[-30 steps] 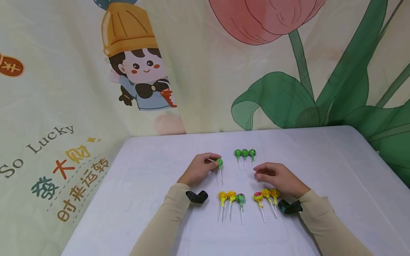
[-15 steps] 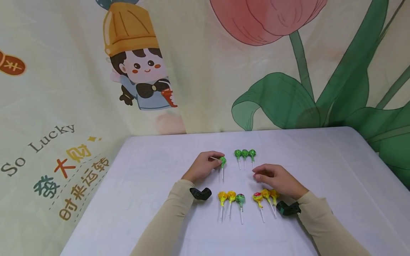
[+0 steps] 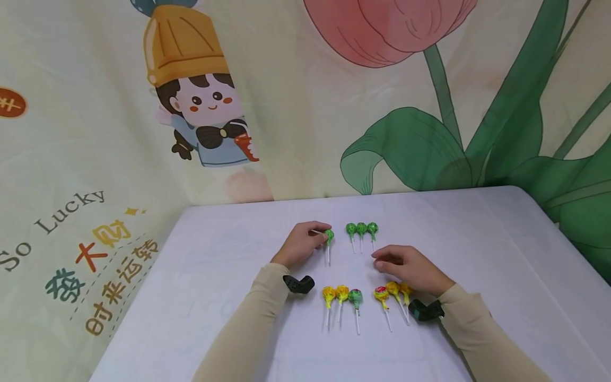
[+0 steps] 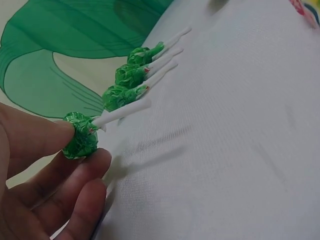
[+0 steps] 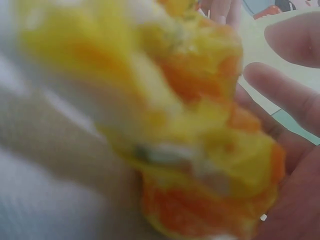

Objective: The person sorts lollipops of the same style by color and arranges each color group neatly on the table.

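Lefty (image 3: 302,245) of ours pinched a green lollipop (image 3: 329,236) by its head, just beside the row of three green lollipops (image 3: 361,229) on the white table (image 3: 477,254). Our right hand (image 3: 408,268) rested loosely curled, holding nothing, just above the yellow lollipops (image 3: 394,289).

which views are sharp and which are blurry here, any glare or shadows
Head view: evenly lit, sharp, no glare, only faint shadows under the hands on the table. Left wrist view: the pinched green lollipop and the left hand are fairly crisp; a soft stick shadow falls on the cloth. Right wrist view: yellow-orange wrappers fill the frame, far too close and badly out of focus.
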Motion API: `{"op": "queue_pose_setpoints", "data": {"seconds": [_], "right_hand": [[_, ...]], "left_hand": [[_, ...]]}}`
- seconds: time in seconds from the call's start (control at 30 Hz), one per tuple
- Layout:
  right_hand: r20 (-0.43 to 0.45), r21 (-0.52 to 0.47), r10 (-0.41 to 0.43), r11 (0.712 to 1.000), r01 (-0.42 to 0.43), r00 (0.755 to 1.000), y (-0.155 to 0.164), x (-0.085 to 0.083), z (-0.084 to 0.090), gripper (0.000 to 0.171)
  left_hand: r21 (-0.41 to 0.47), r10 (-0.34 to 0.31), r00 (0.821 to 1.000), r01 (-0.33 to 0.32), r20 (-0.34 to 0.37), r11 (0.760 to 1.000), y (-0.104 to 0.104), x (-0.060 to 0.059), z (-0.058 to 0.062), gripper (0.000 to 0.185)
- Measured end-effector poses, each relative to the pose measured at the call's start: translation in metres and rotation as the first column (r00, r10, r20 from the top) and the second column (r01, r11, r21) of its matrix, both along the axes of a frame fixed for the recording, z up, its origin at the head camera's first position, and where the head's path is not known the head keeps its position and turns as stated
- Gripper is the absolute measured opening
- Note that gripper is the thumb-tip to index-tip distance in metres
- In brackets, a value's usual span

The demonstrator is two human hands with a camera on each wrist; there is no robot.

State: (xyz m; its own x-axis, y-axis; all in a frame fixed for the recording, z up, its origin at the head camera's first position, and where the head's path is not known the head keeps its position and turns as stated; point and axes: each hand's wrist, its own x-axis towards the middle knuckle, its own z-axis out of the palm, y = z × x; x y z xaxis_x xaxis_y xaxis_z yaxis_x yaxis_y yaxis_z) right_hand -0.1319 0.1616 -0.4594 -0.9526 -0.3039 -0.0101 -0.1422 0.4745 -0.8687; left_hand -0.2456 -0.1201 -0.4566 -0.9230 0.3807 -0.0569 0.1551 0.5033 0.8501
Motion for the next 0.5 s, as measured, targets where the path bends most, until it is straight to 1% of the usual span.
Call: {"op": "queue_pose_setpoints", "data": {"seconds": [0.27,0.5], "right_hand": [[0.028,-0.009,0.057,0.998,-0.057,0.998,-0.005,0.001,0.005,0.034],[0.042,0.017,0.074,0.997,-0.074,0.996,-0.011,0.005,0.007,0.032]], "left_hand": [[-0.02,0.001,1.0,-0.001,0.016,1.0,0.01,-0.004,0.002,0.026],[-0.037,0.0,1.0,0.001,0.031,0.999,0.013,-0.007,0.003,0.025]]}}
